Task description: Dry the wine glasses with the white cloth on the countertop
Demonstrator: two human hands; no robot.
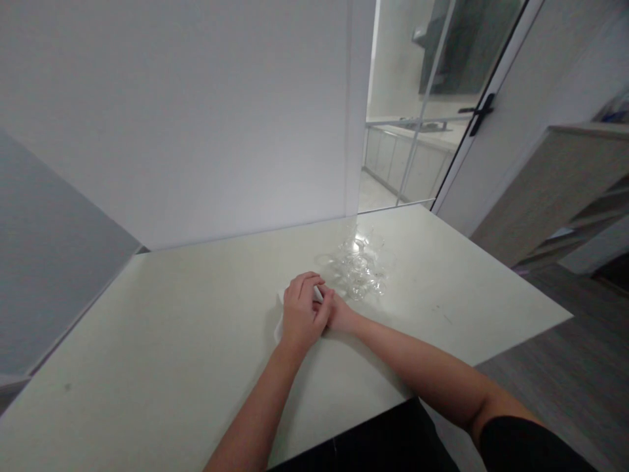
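Note:
My left hand (302, 308) lies curled over a thin white thing (279, 328), perhaps a tissue or cloth. A pale edge of it shows on the left, and more white shows between my hands. Touching from the right is my right hand (339, 314), its fingers curled and mostly hidden behind the left one. What it grips there I cannot make out. Just beyond my hands sits a loose heap of clear, shiny pieces (361, 265), glass or plastic, tangled together.
The pale table (162, 354) meets a white wall (236, 118) at the back. At the right, a door with a black handle (481, 113) stands near a wooden shelf unit (550, 177). The table's right corner juts over a dark floor (555, 373).

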